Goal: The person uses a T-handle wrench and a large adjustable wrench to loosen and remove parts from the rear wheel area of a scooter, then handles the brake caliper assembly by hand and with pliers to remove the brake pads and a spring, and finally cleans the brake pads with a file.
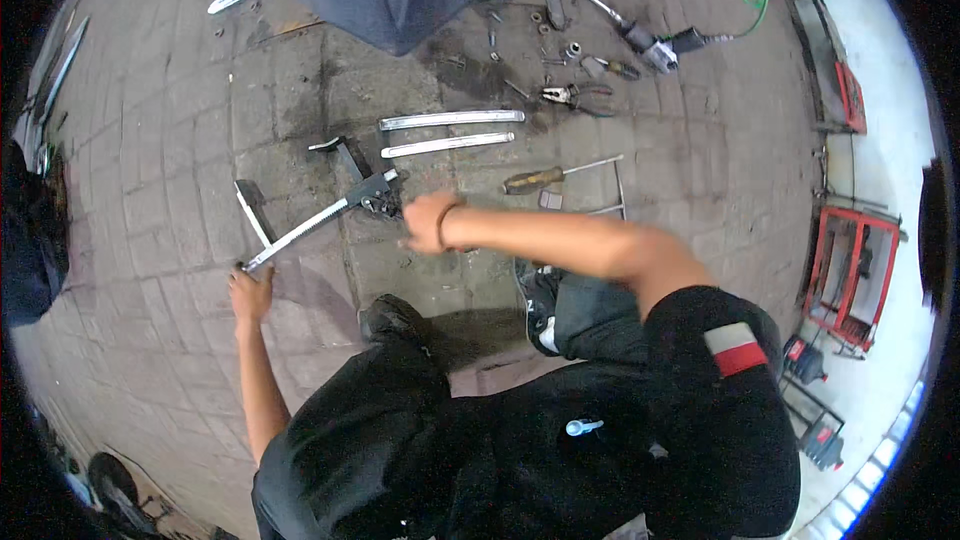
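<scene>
Now I'm gripping the bar (315, 224) with my left hand (251, 293); my right hand (430, 221) is hovering beside it, grip unclear.

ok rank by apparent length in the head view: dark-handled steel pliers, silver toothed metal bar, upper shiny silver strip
1. silver toothed metal bar
2. upper shiny silver strip
3. dark-handled steel pliers

The head camera looks steeply down past the wearer's torso (550, 470). Its wide fisheye view takes in the paved floor (170, 190) just below.
</scene>
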Available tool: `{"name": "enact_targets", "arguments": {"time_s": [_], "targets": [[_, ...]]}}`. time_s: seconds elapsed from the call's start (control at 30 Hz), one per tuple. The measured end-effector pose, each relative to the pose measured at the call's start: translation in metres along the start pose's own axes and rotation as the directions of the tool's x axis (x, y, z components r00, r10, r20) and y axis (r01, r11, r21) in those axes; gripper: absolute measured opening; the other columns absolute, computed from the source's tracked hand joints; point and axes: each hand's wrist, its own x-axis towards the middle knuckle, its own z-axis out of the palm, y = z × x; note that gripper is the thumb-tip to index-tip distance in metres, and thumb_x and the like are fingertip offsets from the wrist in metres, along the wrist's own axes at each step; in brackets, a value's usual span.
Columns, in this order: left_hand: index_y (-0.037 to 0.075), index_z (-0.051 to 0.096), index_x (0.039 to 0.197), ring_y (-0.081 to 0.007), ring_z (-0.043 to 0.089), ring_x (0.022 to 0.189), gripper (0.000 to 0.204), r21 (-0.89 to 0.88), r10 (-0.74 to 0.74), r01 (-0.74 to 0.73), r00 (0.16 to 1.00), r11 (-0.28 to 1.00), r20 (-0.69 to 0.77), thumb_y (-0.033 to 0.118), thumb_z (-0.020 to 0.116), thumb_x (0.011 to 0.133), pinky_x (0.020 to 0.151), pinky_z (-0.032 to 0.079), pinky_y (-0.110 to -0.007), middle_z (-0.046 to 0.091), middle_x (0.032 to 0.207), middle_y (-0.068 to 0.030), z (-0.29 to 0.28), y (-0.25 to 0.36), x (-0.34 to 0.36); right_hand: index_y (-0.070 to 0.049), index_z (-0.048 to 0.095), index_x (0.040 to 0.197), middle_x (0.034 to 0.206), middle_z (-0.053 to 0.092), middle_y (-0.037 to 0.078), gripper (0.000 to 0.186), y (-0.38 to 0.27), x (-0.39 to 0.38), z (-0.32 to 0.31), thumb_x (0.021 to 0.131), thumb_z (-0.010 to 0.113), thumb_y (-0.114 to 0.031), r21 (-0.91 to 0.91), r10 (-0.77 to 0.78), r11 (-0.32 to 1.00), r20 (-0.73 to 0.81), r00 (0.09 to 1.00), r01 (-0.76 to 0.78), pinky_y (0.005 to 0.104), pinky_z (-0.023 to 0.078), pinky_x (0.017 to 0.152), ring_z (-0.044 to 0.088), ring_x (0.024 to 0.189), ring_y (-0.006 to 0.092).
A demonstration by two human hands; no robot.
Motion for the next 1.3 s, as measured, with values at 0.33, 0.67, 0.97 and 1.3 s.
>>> {"name": "enact_targets", "arguments": {"time_s": [0.33,0.67,0.97,1.3], "targets": [[0.012,0.061,0.110,-0.0364,0.041,0.121,0.057,0.263,-0.026,0.023,1.000,0.965,0.006,0.062,0.050,0.084,0.098,0.028,-0.054,0.053,0.121,-0.0167,-0.021,0.060,0.002,0.005,0.053,0.103,0.093,0.063,0.023,0.037,-0.001,0.013,0.053,0.075,0.061,-0.017,0.182,0.112,0.982,-0.314,0.943,-0.056,0.0458,0.051,0.075,0.063,0.090,0.0372],[0.006,0.060,0.116,-0.0364,0.056,0.106,0.054,0.171,0.110,-0.166,0.948,0.971,0.299,0.050,0.051,0.087,0.093,0.039,-0.047,0.060,0.113,-0.0219,-0.027,0.042,0.024,0.003,0.066,0.089,0.088,0.065,0.025,0.033,0.024,-0.018,-0.022,0.070,0.060,-0.023,0.138,-0.209,0.969,0.034,0.977,0.203,0.0444,0.051,0.073,0.065,0.083,0.0364],[0.001,0.058,0.098,-0.0348,0.060,0.088,0.029,0.130,0.407,-0.512,0.790,0.849,0.459,0.024,0.066,0.082,0.076,0.048,-0.041,0.062,0.086,-0.0191,-0.135,0.095,0.046,0.002,0.064,0.091,0.088,0.065,0.023,0.032,0.250,-0.078,-0.197,0.076,0.060,-0.027,-0.435,0.145,0.874,-0.195,0.970,-0.218,0.0440,0.052,0.074,0.064,0.085,0.0373],[0.001,0.057,0.099,-0.0321,0.064,0.074,0.025,0.021,0.513,-0.567,0.760,0.824,0.399,0.019,0.064,0.084,0.065,0.049,-0.039,0.063,0.086,-0.0190,-0.105,0.180,0.055,-0.004,0.054,0.114,0.108,0.062,0.016,0.045,0.305,-0.059,-0.099,0.076,0.065,-0.027,-0.286,0.290,0.892,-0.235,0.928,-0.351,0.0485,0.043,0.092,0.060,0.102,0.0336]]}}
